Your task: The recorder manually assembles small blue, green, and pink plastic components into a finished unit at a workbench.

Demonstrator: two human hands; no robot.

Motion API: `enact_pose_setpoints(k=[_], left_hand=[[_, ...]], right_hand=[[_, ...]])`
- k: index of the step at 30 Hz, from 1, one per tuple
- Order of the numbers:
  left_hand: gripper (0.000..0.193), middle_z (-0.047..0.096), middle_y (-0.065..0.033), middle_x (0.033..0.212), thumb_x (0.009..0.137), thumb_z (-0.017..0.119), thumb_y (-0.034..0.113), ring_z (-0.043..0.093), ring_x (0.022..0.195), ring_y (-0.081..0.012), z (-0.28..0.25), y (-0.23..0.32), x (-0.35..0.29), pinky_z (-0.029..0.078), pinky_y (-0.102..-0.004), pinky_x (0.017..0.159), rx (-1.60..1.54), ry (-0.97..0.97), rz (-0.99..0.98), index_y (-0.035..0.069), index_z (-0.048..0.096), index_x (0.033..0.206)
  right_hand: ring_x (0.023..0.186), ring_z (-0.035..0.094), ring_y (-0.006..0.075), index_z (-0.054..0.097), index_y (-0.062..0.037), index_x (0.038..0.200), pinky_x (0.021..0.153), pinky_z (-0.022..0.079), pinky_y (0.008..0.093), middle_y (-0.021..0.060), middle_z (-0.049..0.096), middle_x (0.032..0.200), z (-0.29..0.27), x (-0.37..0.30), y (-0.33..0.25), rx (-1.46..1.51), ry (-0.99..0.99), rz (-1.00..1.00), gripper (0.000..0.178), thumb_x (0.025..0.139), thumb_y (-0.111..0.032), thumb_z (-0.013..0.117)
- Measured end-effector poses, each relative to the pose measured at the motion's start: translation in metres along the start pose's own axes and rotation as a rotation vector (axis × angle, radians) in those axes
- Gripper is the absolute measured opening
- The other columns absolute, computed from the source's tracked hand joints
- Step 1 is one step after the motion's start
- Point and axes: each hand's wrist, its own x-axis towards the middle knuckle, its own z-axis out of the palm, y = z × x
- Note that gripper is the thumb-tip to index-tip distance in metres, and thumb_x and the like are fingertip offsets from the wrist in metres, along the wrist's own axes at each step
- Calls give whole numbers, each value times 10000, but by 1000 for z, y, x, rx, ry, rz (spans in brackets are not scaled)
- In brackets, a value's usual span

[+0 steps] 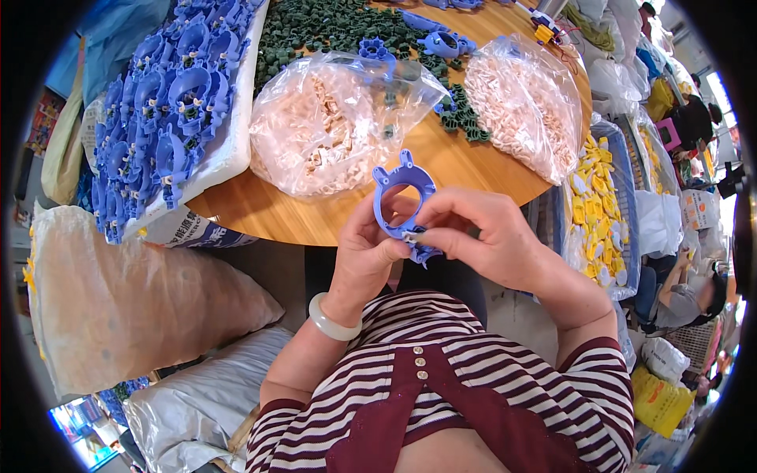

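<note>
A blue plastic toy-shell part [405, 175] with a round opening and two ear-like prongs is held up just beyond the front of my body, near the table edge. My left hand [361, 243], with a pale bangle on its wrist, closes around its left and lower side. From the right, my right hand [493, 236] has thumb and forefinger pinched at the part's lower end. A small whitish piece [411, 235] shows by those fingertips. Whether the pinch holds a separate piece or the part itself is hidden.
On the round wooden table [276, 214] lie clear bags of pale pink pieces [339, 134] [520, 102] and a dark green heap [307, 35]. A white tray [229, 154] of similar blue parts stands left. Right is a blue crate of yellow pieces [597, 205]; sacks [142, 292] lie lower left.
</note>
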Motion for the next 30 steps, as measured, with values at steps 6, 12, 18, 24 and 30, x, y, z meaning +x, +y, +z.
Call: enact_pose_setpoints(k=[6, 12, 18, 24, 30], left_hand=[[709, 558, -84, 1072, 713, 765, 150, 557, 1004, -172, 2, 1, 0, 459, -287, 864, -71, 33, -49, 28, 406, 1313], [706, 554, -83, 1082, 710, 758, 103, 542, 1023, -175, 4, 0, -2, 453, -292, 882, -19, 19, -42, 35, 403, 1317], [703, 545, -80, 1092, 689, 757, 40, 534, 1032, -176, 5, -4, -3, 444, -282, 885, -13, 30, -42, 20, 412, 1301], [694, 540, -78, 1108, 682, 746, 3, 538, 1032, -174, 10, -8, 0, 442, -284, 876, 127, 66, -12, 3, 416, 1293], [600, 552, -88, 1100, 765, 698, 89, 568, 1006, -205, 14, -16, 4, 468, -321, 864, 71, 75, -14, 20, 425, 1296]], right_hand=[[692, 567, 131, 637, -19, 889, 586, 437, 240, 46, 592, 764, -4, 1, 4, -226, 62, -192, 121, 772, -3, 664], [719, 577, 187, 644, -23, 853, 621, 451, 273, 58, 589, 760, 2, 1, 14, -274, 80, -267, 121, 741, 4, 680], [721, 574, 200, 630, -22, 821, 622, 449, 285, 59, 586, 762, -2, 2, 22, -233, 31, -239, 86, 748, 6, 666], [734, 591, 245, 633, -51, 834, 616, 461, 311, 83, 591, 788, -6, -4, 23, -313, 94, -291, 113, 731, -8, 654], [730, 589, 207, 624, -62, 908, 626, 461, 294, 63, 597, 822, -14, -7, 31, -235, 93, -311, 118, 792, -80, 637]])
